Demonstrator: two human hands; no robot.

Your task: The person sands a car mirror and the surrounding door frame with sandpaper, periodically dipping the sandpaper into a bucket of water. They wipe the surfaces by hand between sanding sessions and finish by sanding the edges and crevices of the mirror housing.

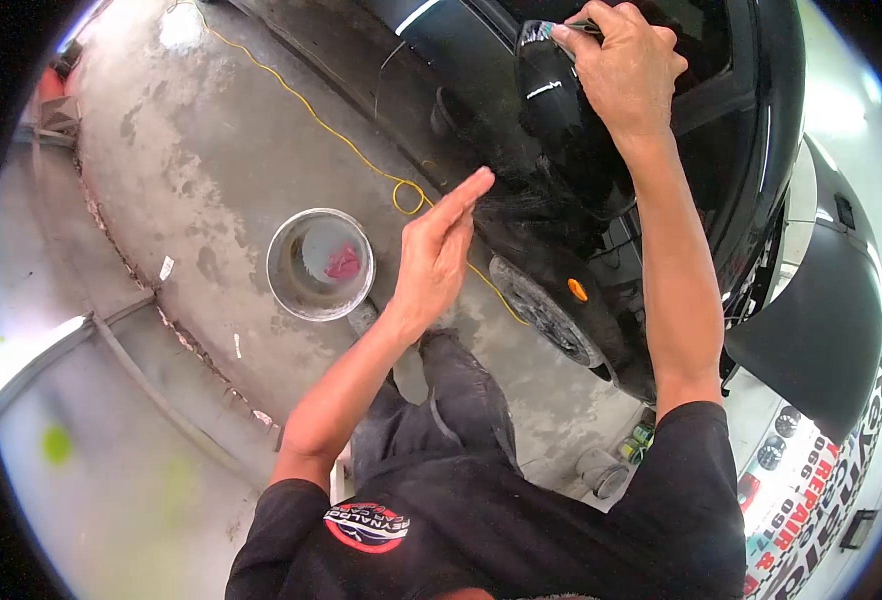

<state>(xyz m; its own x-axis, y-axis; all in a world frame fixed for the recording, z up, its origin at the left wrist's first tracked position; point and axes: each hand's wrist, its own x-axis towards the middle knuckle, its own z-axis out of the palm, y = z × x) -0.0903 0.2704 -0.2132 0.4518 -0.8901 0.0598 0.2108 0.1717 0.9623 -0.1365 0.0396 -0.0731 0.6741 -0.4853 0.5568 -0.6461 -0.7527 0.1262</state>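
Observation:
My right hand is at the black side mirror of a black car, fingers curled and pressed at its upper edge. Something thin seems pinched between thumb and fingers, too small and covered to name. Beside the thumb, a whitish patch shows on the mirror's glossy housing. My left hand hovers with its fingers stretched out, holding nothing, to the left of the car's side. Left of that hand stands a metal bucket of liquid with a pink cloth in it.
A yellow cord runs over the concrete floor along the car to its front wheel. A dark loose-looking panel is at the right. Near my right elbow are a small pail and green containers.

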